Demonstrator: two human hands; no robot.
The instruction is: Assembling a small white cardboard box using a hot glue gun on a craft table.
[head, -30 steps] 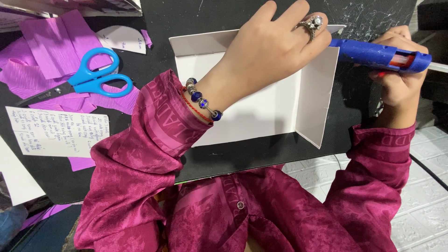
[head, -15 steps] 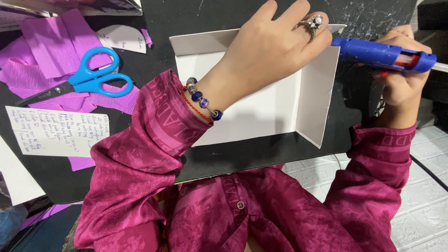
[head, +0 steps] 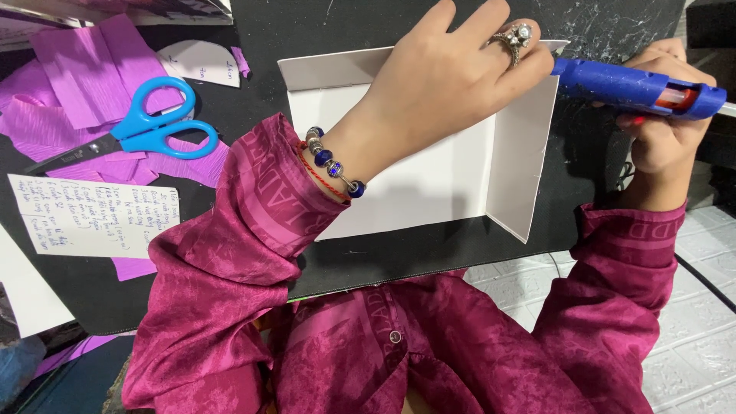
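A white cardboard box (head: 429,176), open-topped with low folded walls, lies on a black work mat (head: 429,257) in the middle of the view. Its far wall and right wall stand up; the near side looks unfolded or missing, though the sleeve hides part of that edge.

The left hand (head: 452,77) lies spread over the far right corner of the box, fingers pressed flat along the top of the upright walls, holding them in place. It wears a stone ring, and a beaded bracelet (head: 331,165) with blue beads and a red cord circles the wrist.

The right hand (head: 663,126) is wrapped firmly around a blue glue gun (head: 632,88), held level, with its nozzle end at the outer face of the box's right wall, just by the left hand's fingertips. Whether the nozzle touches the card cannot be told.

Left of the box, blue-handled scissors (head: 142,130) rest closed on crumpled purple paper pieces (head: 73,84). Just beyond them lies a rounded white paper cut-out (head: 201,63). Nearer, a rectangular white handwritten note (head: 96,216) lies flat on the mat, partly over a purple scrap.
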